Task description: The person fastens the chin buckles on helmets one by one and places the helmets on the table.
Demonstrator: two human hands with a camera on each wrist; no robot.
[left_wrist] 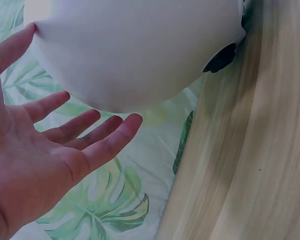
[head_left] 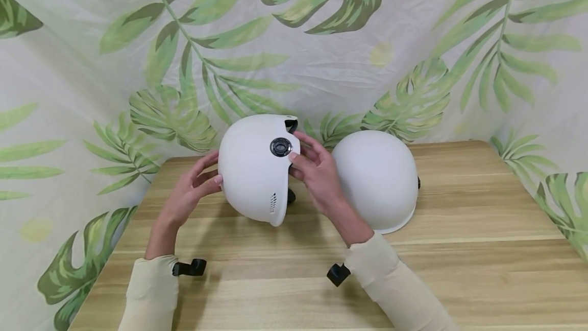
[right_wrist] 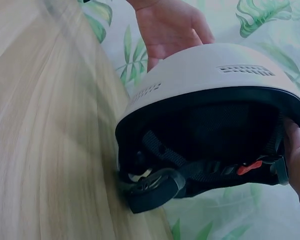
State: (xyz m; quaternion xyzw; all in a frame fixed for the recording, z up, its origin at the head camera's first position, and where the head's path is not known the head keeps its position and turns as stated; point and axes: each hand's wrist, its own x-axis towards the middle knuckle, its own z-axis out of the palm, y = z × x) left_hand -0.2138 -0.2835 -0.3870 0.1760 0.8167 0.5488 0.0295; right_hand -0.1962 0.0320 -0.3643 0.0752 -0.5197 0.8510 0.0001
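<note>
While the white helmet (head_left: 250, 170) is tilted between both hands over the far, left-of-centre part of the desk (head_left: 257, 295), its opening facing right, the step in hand looks to be handling and turning it; whether its lower edge touches the wood I cannot tell. The right hand (head_left: 318, 175) has a pinching grip on the rim, thumb outside near the round black disc (head_left: 280, 147), fingers inside. The left hand (head_left: 186, 193) steadies the rounded left side with fingertips, fingers loosely extended rather than closed. Inside hang dark straps (right_wrist: 205, 170) and a red clip (right_wrist: 249, 167). Any further turn would likely call for a firm right pinch and a fuller left palm, since the smooth shell could slip. Just to the right, a second helmet (head_left: 376, 178) rests dome up, before a leaf-print cloth (head_left: 321, 83).
</note>
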